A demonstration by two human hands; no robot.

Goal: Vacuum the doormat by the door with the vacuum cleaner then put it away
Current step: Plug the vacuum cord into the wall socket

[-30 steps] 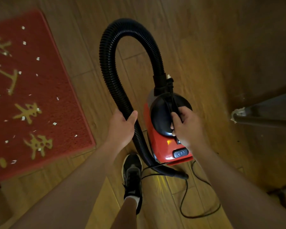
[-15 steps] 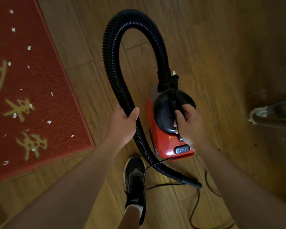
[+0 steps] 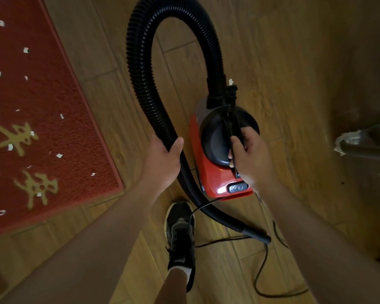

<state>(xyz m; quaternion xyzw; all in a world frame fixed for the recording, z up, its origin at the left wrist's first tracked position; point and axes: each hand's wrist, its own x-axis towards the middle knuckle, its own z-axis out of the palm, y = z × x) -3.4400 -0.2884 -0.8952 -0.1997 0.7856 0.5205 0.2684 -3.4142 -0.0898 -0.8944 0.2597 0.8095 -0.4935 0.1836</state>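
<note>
A small red and black vacuum cleaner hangs above the wooden floor at centre. My right hand grips its thin black carrying handle on top. A ribbed black hose loops up from the vacuum's front and curves back down. My left hand holds that hose partway along. The hose's plain black end points to the lower right. The red doormat with gold characters lies at the left, strewn with several white paper scraps.
A black power cord trails over the floor at the lower right. My foot in a black shoe stands below the vacuum. A dark furniture leg with torn tape juts in at the right edge.
The view has shifted so the mat slid left and the vacuum with both hands moved slightly right. Both grips are unchanged.
</note>
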